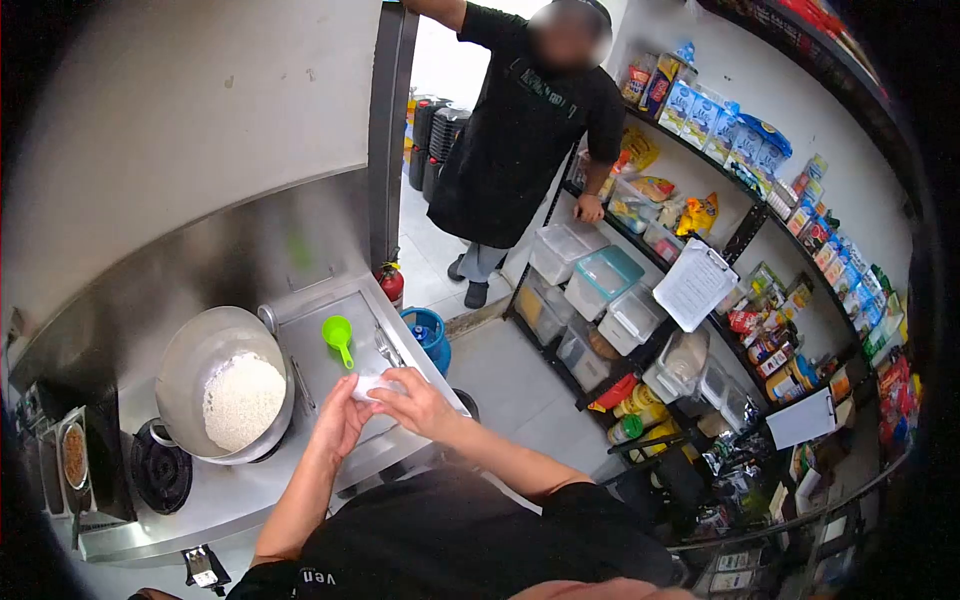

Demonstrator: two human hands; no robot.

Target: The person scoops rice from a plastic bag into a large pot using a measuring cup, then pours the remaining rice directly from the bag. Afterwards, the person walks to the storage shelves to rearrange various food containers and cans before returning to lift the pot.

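My left hand (342, 418) and my right hand (415, 402) come together above the front of the steel counter. Between them is a small white object (374, 387), gripped by the fingers of both; its exact kind is hard to make out. Just beyond my hands a green measuring scoop (339, 335) lies on the counter, its handle pointing toward me. To the left stands a large metal bowl (180, 345) holding a heap of white flour (243, 402).
A black burner (160, 470) sits left of the bowl. Metal utensils (388, 347) lie by the counter's right edge. A blue gas cylinder (428, 338) and a red fire extinguisher (390, 286) stand beyond it. Another person (530, 130) stands in the doorway beside stocked shelves (740, 185).
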